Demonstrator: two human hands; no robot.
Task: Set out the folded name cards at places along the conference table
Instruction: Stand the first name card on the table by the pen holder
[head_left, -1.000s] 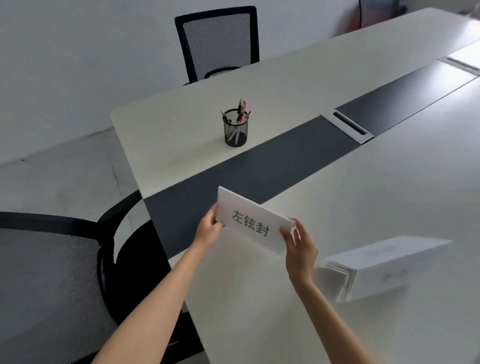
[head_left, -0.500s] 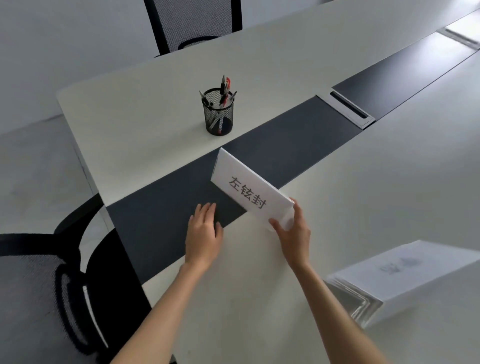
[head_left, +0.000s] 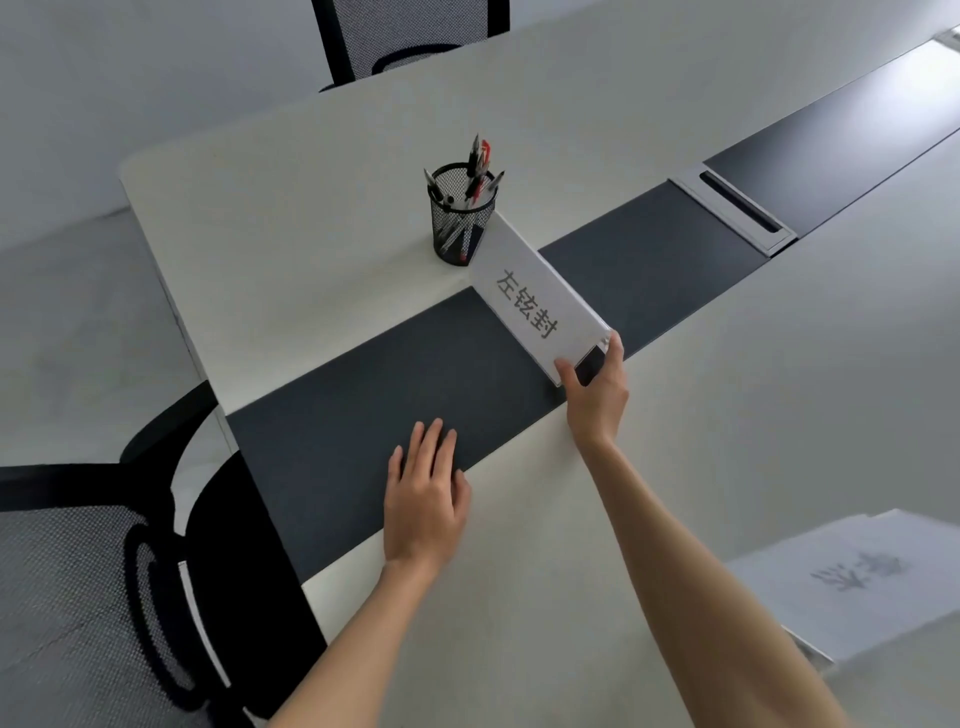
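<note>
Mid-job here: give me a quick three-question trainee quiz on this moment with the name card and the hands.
1. Multiple choice: which hand holds the name card? A) left hand B) right hand C) both
2. True or false: the left hand lies flat, palm down, partly on the dark centre strip.
3. Fill in: the far end of the card is close beside the mesh ____.

Key
1. B: the right hand pinches the card's near end; its fingers reach over the top edge.
2. True.
3. Pen holder; contact cannot be told. The stack of remaining cards waits on the table on the right.
</note>
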